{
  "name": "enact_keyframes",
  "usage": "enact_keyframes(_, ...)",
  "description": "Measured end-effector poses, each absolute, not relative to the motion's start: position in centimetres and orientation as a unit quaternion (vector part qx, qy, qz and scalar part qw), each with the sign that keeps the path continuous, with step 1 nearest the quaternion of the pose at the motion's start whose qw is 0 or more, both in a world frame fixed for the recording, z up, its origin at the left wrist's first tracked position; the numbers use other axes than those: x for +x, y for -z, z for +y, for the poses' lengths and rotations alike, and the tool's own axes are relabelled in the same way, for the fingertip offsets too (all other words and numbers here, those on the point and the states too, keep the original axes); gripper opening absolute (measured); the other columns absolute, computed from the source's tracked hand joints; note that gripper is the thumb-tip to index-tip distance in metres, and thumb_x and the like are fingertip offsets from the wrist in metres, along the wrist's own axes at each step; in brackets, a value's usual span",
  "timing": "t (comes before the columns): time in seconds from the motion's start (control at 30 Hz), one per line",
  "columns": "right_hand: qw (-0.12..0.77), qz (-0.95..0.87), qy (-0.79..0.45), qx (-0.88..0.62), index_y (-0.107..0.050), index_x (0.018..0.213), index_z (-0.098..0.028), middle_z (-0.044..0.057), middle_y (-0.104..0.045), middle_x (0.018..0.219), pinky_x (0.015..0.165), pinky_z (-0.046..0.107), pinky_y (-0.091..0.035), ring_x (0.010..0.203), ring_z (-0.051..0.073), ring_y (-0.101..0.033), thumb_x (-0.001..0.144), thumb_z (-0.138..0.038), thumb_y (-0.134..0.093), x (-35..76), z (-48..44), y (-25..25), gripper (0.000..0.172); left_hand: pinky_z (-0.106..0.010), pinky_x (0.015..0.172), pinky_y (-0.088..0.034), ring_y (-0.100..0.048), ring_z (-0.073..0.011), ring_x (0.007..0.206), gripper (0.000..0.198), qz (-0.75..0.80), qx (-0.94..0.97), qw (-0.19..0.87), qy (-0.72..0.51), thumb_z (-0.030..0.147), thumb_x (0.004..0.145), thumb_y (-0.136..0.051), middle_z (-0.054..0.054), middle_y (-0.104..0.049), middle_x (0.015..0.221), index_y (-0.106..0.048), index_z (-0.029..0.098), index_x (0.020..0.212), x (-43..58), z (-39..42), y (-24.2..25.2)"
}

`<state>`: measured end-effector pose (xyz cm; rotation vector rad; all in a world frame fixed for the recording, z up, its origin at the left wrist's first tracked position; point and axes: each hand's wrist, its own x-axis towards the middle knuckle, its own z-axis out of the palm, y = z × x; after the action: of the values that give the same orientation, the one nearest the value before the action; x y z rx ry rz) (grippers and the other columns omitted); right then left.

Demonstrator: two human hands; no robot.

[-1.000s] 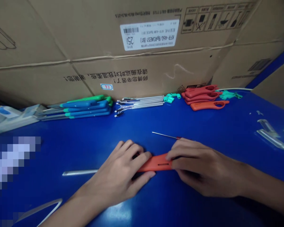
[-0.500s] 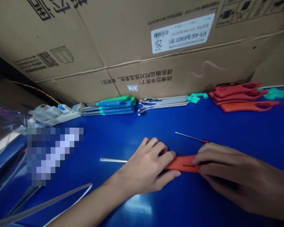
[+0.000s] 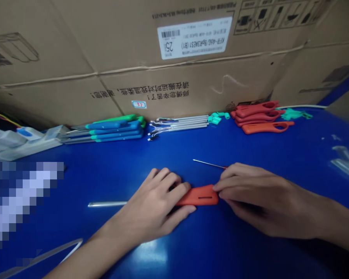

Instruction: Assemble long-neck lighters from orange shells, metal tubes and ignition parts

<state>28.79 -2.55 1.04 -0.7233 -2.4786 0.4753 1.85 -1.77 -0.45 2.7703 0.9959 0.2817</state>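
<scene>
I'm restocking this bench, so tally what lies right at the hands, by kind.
Orange handle: 1
Metal tube: 1
Thin metal pin: 1
Total: 3

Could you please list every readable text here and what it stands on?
"KFR-46G/BpR3AES1 (B1)", "25": white paper label on brown cardboard box, upside down.
"师傅您辛苦了!请在搬运时对我温柔些,谢谢您!": printed on that box.
Small white sticker: red digits, unclear.
Label's fine print: too blurred.
Orange plastic handle: no text.
</scene>
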Motion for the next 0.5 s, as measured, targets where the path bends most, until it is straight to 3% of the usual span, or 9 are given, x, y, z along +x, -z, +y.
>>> enact_keyframes(0.2, 0.188, -0.924, -0.159, -0.292, -0.068, 0.100, -0.016, 0.007, -0.064, 0.085, 0.078, 0.032, -0.048, 0.081, 0.018, -0.056, 0.091, -0.007, -0.051, 29.14, -2.46, -1.03, 0.022, -0.044, 0.081, -0.039, -0.053, -0.0249, 0.091, 0.027, 0.327, 0.936, 0.084, -0.102, 0.041, 0.099, -0.050, -0.007, -0.061, 0.103, -0.058, 0.021, 0.116, 1.87, -1.83, 0.50)
enact_keyframes(0.5, 0.186, -0.918, -0.175, -0.303, -0.067, 0.112, -0.013, 0.004, -0.062, 0.082, 0.092, 0.031, -0.044, 0.077, 0.016, -0.052, 0.091, -0.008, -0.051, 29.03, -2.60, -0.40, 0.027, -0.042, 0.081, -0.038, -0.053, -0.0240, 0.091, 0.024, 0.318, 0.937, 0.077, -0.121, 0.038, 0.098, -0.053, -0.006, -0.062, 0.104, -0.057, 0.021, 0.116, 1.92, -1.70, 0.62)
